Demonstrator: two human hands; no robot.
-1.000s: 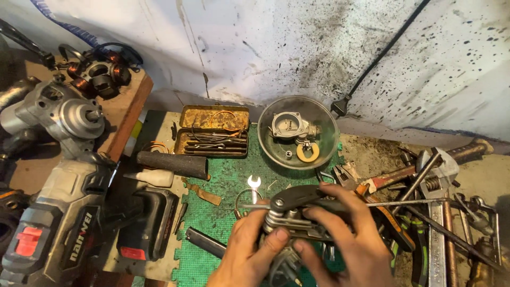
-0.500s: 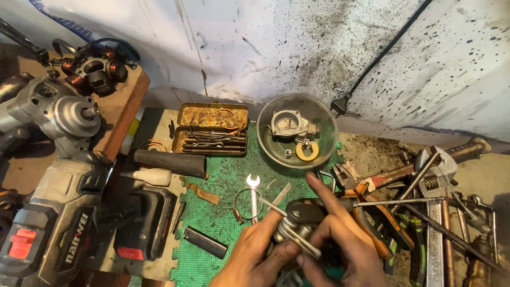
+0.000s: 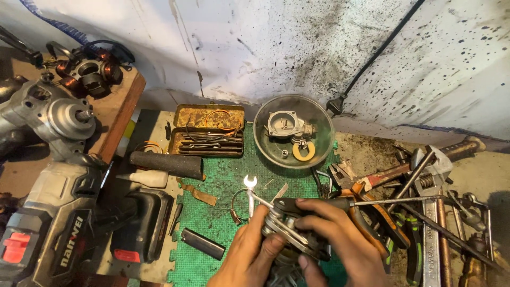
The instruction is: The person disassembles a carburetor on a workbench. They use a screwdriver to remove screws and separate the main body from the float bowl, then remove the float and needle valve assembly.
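My left hand (image 3: 245, 256) and my right hand (image 3: 341, 242) meet low in the middle over a green mat (image 3: 223, 183). Together they hold a small metal tool part (image 3: 287, 227) with thin blades or rods sticking out toward the upper left. My right fingers wrap over its top and my left thumb presses its near side. A small open-end spanner (image 3: 249, 186) lies on the mat just beyond the part. A wire ring (image 3: 235, 208) lies beside it.
A round bowl (image 3: 265, 143) with metal pieces and a rusty open tin (image 3: 210, 117) of bits sit at the back. Power tools (image 3: 50, 212) crowd the left. A black lighter (image 3: 202, 243) lies on the mat. Pliers (image 3: 380, 218), wrenches and screwdrivers pile at the right.
My hands have shifted slightly with the part, turning it. The blades now point up-left and my right fingers lie further over its top. The view has moved a little.
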